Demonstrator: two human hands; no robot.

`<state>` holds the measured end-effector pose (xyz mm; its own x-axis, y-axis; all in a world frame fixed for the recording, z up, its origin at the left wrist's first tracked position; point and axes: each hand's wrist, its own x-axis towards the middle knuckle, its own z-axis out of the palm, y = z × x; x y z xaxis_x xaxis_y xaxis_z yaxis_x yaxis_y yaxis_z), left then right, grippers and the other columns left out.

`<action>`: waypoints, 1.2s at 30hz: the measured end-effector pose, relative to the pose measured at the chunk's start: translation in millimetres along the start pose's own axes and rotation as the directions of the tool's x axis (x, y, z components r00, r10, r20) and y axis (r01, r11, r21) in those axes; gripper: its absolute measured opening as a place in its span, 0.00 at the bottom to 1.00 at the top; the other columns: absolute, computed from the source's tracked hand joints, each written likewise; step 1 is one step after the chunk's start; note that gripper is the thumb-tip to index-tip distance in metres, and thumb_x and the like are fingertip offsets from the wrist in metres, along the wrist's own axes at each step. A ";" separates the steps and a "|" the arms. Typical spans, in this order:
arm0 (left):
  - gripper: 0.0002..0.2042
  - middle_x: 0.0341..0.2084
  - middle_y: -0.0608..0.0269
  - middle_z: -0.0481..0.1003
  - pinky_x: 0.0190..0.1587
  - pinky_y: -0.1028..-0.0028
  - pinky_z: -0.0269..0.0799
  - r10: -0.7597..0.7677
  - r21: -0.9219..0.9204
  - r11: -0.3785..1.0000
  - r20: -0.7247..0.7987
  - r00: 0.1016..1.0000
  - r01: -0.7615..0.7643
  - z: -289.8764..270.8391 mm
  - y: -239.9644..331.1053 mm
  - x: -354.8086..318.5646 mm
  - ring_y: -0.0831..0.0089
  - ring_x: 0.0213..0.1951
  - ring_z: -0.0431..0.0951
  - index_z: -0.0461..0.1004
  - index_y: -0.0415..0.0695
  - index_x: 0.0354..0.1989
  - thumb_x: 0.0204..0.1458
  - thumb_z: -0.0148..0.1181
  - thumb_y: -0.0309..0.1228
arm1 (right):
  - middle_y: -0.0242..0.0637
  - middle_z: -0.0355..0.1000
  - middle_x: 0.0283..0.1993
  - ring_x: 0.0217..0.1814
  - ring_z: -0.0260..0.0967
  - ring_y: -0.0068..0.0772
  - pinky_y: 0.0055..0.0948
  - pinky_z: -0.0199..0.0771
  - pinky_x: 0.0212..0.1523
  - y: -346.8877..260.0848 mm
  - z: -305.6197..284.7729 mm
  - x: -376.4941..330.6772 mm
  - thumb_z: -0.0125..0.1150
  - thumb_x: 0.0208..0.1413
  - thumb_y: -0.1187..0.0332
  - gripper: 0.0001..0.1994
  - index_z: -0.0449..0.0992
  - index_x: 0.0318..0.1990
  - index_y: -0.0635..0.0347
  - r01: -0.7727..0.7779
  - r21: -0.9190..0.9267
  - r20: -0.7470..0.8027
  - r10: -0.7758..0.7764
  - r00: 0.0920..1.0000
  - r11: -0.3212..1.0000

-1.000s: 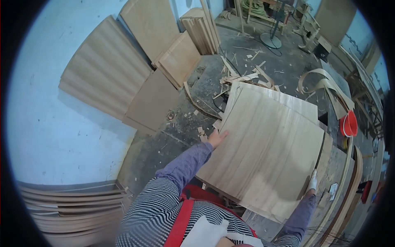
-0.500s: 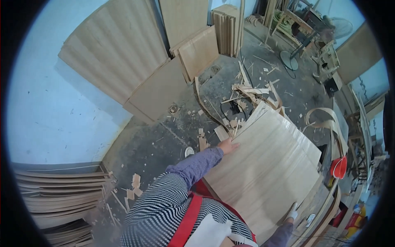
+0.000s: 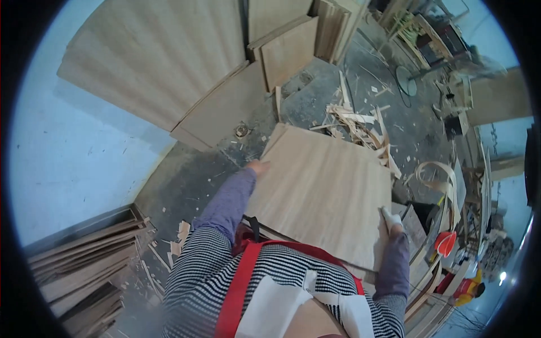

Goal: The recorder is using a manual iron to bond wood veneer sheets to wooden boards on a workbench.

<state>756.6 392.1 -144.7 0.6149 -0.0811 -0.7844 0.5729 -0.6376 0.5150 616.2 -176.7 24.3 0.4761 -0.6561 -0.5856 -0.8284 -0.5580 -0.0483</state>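
Note:
A broad, pale wooden panel (image 3: 324,191) with soft grain stripes lies in front of my body, slightly turned. My left hand (image 3: 259,168) grips its left edge, and the fingers underneath are hidden. On the opposite edge, my right hand (image 3: 392,219), in a whitish covering, has its thumb on top and its other fingers out of sight. Below the panel's near edge a strip of more wood shows next to my red apron straps (image 3: 239,281). What supports the panel underneath is mostly covered by it.
Wood scraps (image 3: 360,127) litter the floor beyond the panel. Large boards (image 3: 160,62) lean on the wall at the far left; stacked sheets (image 3: 90,253) stand at the near left. To the right are a red bucket (image 3: 445,243) and a curled wood strip (image 3: 437,174).
The panel has moved left and turned with both hands at its edges. My right hand has come up along the right edge. The whole view has shifted too.

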 end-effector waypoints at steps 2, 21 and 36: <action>0.39 0.54 0.40 0.71 0.60 0.64 0.65 -0.118 -0.069 0.990 0.019 0.993 0.119 -33.0 -41.2 1.4 0.52 0.57 0.71 0.69 0.31 0.55 0.50 0.54 0.59 | 0.60 0.75 0.46 0.47 0.75 0.53 0.39 0.72 0.46 -70.2 18.8 23.3 0.58 0.43 0.30 0.48 0.74 0.45 0.81 0.099 -0.126 0.046 -0.094 0.995 0.987; 0.44 0.48 0.42 0.75 0.51 0.62 0.71 -0.802 -0.489 0.486 0.081 0.592 0.725 -67.6 -265.5 20.8 0.55 0.50 0.77 0.73 0.31 0.52 0.45 0.56 0.66 | 0.54 0.72 0.55 0.57 0.71 0.48 0.36 0.68 0.55 -614.5 286.6 163.4 0.54 0.44 0.28 0.47 0.73 0.54 0.68 0.749 -0.518 0.654 -0.374 0.658 0.413; 0.47 0.53 0.39 0.72 0.57 0.62 0.65 -0.704 -0.488 0.558 0.151 0.694 0.672 -118.5 -377.5 299.7 0.52 0.58 0.70 0.70 0.28 0.54 0.47 0.51 0.69 | 0.52 0.68 0.60 0.65 0.63 0.44 0.37 0.58 0.64 -774.2 431.4 271.3 0.51 0.47 0.29 0.45 0.72 0.58 0.62 0.718 -0.409 0.687 -0.328 0.648 0.563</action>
<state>788.8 699.3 -533.2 -0.0582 0.2764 -0.9593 0.9968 -0.0364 -0.0709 1259.5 296.5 -446.3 0.3774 0.1069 -0.9199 -0.0036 -0.9931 -0.1169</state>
